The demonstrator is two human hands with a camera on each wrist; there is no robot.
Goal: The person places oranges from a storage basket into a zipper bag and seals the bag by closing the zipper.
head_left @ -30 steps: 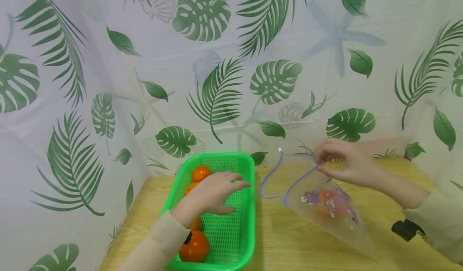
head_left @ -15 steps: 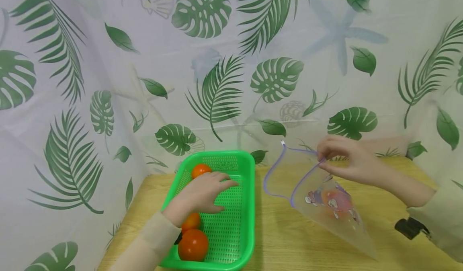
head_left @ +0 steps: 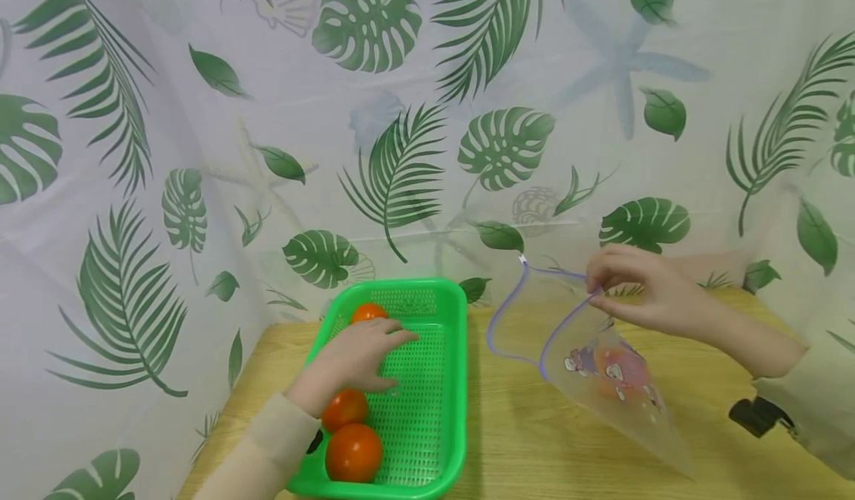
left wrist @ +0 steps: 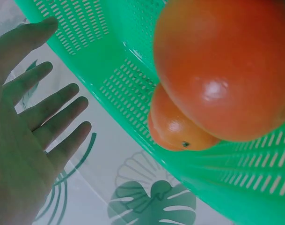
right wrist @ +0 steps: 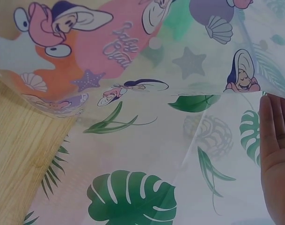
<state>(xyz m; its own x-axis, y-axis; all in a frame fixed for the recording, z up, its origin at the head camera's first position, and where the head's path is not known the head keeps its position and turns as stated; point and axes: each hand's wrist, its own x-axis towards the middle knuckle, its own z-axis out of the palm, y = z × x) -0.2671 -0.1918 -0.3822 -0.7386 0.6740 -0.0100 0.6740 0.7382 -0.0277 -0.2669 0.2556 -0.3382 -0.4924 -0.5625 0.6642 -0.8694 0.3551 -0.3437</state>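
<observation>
My left hand [head_left: 350,355], fingers spread and relaxed, hovers over the left side of a green basket [head_left: 456,381] and holds nothing. Below and around it lie oranges: one at the far end [head_left: 369,312] and two near the front, a middle one [head_left: 344,409] and a front one [head_left: 354,452]. The left wrist view shows a large orange [left wrist: 222,70] partly covering a smaller one [left wrist: 172,124]. On the right, my right hand [head_left: 634,292] pinches the purple-edged rim of a clear zip bag [head_left: 568,389] printed with cartoons. The bag's mouth gapes toward the basket; something orange shows through it.
A wooden table [head_left: 514,441] carries the basket. Behind and to both sides hangs a pale curtain [head_left: 427,188] with green leaf prints. A white slider [head_left: 523,259] sits at the bag's upper corner.
My left hand has drifted left and slightly back across the basket, still holding nothing. My right hand keeps its pinch on the bag, which has hardly moved.
</observation>
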